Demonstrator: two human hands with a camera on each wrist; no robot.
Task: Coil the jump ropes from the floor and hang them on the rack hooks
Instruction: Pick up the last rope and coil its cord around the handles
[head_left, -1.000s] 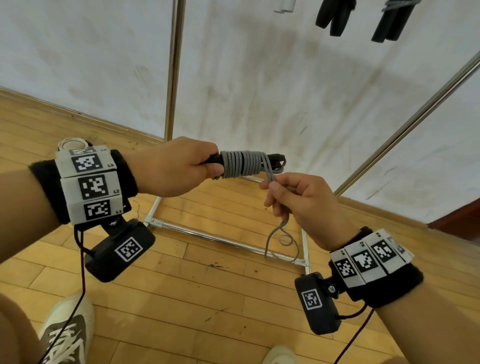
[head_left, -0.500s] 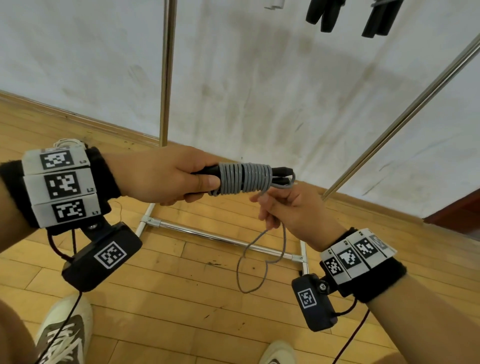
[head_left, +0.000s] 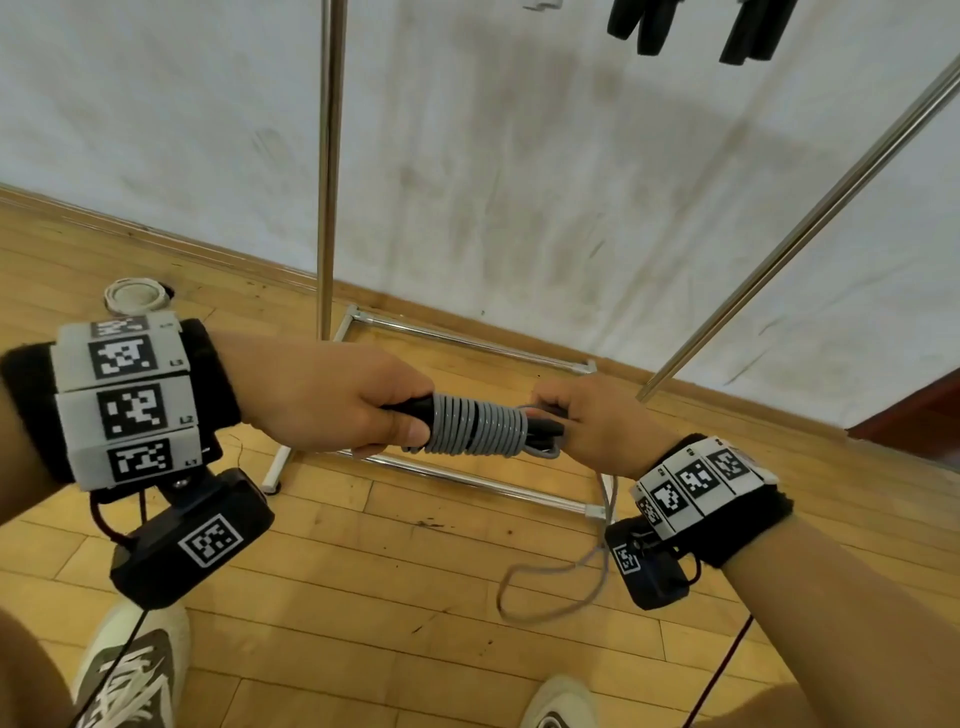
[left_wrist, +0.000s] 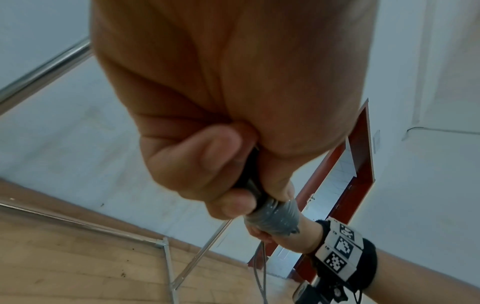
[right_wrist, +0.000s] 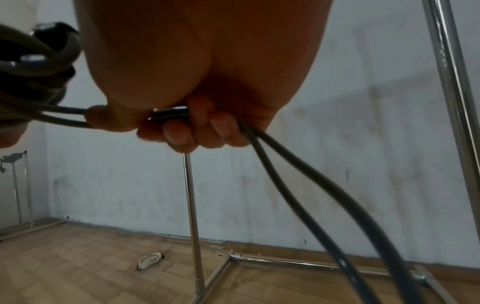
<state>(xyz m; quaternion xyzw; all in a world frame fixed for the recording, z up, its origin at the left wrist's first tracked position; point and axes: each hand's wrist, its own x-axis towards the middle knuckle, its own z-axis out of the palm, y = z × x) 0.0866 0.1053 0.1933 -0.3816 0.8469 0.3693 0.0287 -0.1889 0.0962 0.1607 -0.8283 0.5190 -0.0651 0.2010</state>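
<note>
Right hand (head_left: 592, 421) shifted up to the bundle's end since the earlier frame. Left hand (head_left: 332, 400), fingers wrapped round black handles (head_left: 405, 410); grey jump rope (head_left: 478, 423) coiled mid-frame; right fingers (right_wrist: 179, 133) pinching trailing strands; loop above floor (head_left: 363, 571).

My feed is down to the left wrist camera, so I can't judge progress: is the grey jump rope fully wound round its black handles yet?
Observer: No. The head view shows the grey jump rope coiled tightly round the black handles, but a loose loop hangs below the right hand.
Operator: How does that hand hold it?
Observer: In the right wrist view its fingers curl round the doubled cord, and two strands trail out past them.
Operator: Is anything on the rack already?
Observer: The head view shows black handle-like pieces hanging at the top edge, right of the upright chrome rack pole. The hooks are out of frame.
</note>
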